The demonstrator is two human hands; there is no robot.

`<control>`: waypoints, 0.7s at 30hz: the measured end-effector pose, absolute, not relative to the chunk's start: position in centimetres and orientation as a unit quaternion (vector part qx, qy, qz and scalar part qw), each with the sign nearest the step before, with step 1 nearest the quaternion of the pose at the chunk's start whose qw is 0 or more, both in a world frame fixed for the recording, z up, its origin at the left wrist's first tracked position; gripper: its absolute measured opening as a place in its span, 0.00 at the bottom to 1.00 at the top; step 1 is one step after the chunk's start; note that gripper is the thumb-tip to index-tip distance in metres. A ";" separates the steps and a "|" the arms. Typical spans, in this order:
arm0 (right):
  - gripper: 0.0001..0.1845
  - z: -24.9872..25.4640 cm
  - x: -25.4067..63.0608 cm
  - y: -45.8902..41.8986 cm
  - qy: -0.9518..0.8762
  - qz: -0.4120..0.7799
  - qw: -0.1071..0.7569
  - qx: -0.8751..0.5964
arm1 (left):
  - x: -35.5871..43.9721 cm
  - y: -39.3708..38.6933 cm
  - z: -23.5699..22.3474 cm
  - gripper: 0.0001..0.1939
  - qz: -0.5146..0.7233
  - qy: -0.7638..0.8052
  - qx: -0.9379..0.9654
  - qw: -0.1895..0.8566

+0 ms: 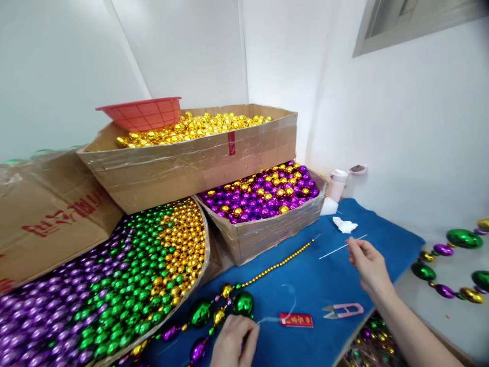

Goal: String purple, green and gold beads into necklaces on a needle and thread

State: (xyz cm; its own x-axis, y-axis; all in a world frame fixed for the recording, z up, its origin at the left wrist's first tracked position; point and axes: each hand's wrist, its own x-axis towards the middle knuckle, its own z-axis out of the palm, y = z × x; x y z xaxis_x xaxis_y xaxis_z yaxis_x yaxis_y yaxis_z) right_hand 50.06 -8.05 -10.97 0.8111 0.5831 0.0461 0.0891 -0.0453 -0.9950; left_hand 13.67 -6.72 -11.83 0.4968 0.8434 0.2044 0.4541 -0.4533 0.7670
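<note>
Well, over the blue cloth-covered surface [389,238] I see a thin, straight, whitish rod [333,252] held slantwise in the right hand [367,264], whose grip pinches it between thumb and fingertips. The left hand [234,340], low at the near edge, has its thumb and fingers pressed together on a fine translucent thread [269,319], which trails to a small flat red packet with gold marks [301,320] and curls up past it. Just beyond that hand lie large shiny green, gold and purple beads [243,303], and from them a straight row of tiny gold beads [280,264] runs toward the rod. Pink-handled metal snips [348,310] rest right of the packet; a crumpled white tissue [344,225] sits beyond the rod, and a pale pink bottle [337,184] stands near the wall.

Along the far left side, a brown cardboard box of purple and gold beads [267,237] touches the cloth. Above it sits a longer taped cardboard box of gold beads [198,173], a red plastic basket [145,114] perched on its corner. Further left spreads a bin of purple, green and gold beads [208,244]. Plain white walls [344,112] close the corner, and a beaded garland [445,250] shows off to the right.
</note>
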 end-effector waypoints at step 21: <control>0.15 -12.6 56.0 -7.4 -0.460 0.117 0.113 -0.873 | 15.2 -3.4 -1.3 0.19 0.294 0.424 0.599 0.612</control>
State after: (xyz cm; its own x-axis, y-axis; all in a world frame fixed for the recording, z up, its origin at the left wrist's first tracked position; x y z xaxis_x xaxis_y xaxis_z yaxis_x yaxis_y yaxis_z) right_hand 56.00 -7.37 -12.60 0.5493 0.8296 -0.0999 0.7770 -0.5511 -0.3041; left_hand 15.18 -3.40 -1.26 0.4677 0.8682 -0.1660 0.1477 0.1084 0.9831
